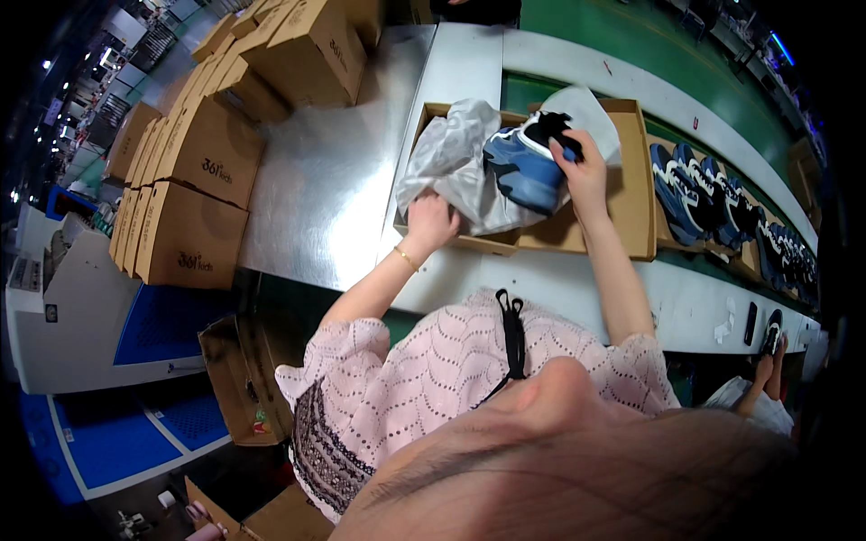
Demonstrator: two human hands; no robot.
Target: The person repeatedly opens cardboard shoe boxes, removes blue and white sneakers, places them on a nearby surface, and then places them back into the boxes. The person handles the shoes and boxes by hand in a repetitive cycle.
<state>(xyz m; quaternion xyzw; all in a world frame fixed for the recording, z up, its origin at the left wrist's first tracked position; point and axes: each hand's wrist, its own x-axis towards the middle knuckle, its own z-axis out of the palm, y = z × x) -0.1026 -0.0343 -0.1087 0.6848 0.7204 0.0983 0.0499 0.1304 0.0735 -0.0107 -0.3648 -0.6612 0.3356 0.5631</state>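
A blue sneaker [532,178] with black and white trim is in my right hand [585,171], whose fingers grip it at the dark collar. The shoe hangs tilted over an open brown cardboard shoebox [642,185]. Crumpled pale wrapping paper [451,149] fills the box's left side and spreads under the shoe. At the front left edge of the box, my left hand [433,221] has its fingers curled into this paper; the fingertips are partly hidden. Behind the shoe, a pale sheet of paper [591,113] stands up against the box.
On my right, several similar sneakers [713,194] stand in a row along the line. Stacked closed shoeboxes [203,162] sit left, beside a shiny metal surface [316,171]. A co-worker's hands [771,361] hold a shoe at far right. An open carton [239,379] stands below left.
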